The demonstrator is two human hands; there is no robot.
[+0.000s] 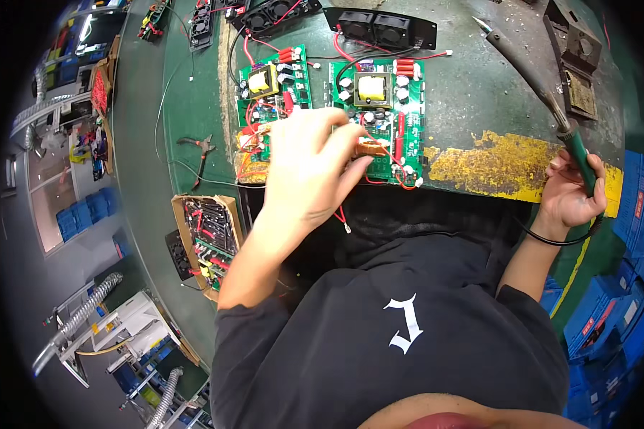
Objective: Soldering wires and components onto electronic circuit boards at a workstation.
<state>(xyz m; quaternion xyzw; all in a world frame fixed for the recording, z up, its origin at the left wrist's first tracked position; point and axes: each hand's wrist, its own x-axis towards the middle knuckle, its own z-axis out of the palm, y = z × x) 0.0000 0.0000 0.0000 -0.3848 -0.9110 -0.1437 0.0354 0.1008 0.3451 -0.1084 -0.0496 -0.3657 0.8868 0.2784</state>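
Observation:
My left hand reaches over the near part of the right-hand green circuit board. Its thumb and forefinger close around an orange-wrapped coil with red wires, though the hand hides part of the grip. A second green circuit board lies to the left, partly behind that hand; both boards carry yellow transformers and red wires. Out to the right, my right hand is closed on the green handle of a large soldering iron. The iron's tip points up and away to the left, apart from the boards.
Black fan panels lie behind the boards, wired to them. A metal iron stand is at the far right. Pliers lie left of the boards, above a cardboard box of parts. Blue crates stand at right.

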